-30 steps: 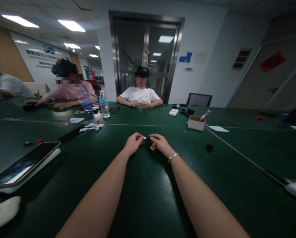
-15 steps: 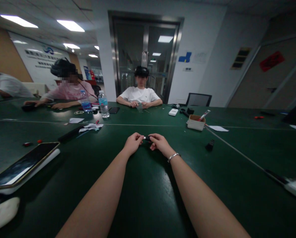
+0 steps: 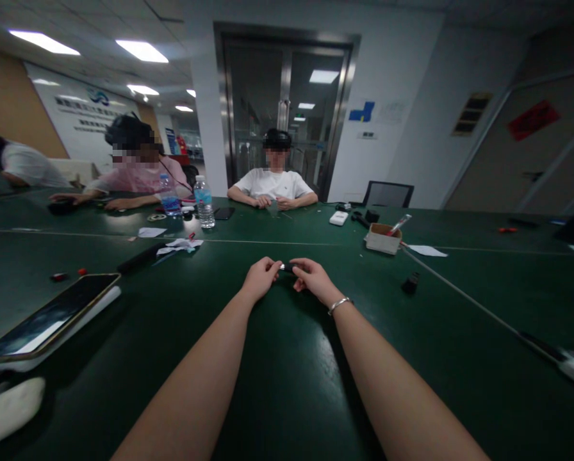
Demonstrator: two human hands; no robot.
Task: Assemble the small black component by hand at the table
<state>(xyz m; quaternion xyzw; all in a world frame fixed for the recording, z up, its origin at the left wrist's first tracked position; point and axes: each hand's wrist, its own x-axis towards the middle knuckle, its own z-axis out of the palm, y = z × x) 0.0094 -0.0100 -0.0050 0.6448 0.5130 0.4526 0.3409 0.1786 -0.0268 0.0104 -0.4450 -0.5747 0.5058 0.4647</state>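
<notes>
Between my two hands, above the dark green table (image 3: 287,358), is a small black stick-like object (image 3: 287,267) with a bright silvery end; it is too small to tell its kind. My left hand (image 3: 261,282) pinches the silvery end between thumb and fingertips. From the other side my right hand (image 3: 312,279), with a silver bracelet on its wrist, has its thumb and index finger closed on the black end. The other right fingers are curled below. Fingertips cover both ends of the object.
To the left lie a phone (image 3: 51,317) and a white computer mouse (image 3: 11,413). Crumpled paper (image 3: 181,246) and water bottles (image 3: 204,203) are farther back. A small box (image 3: 384,238) and a black object (image 3: 410,283) sit right. Across the table sits a person (image 3: 273,182); others sit left.
The view has shifted slightly, so everything appears a little farther right. A bit more of the black object shows between my hands. Both hands keep their hold.
</notes>
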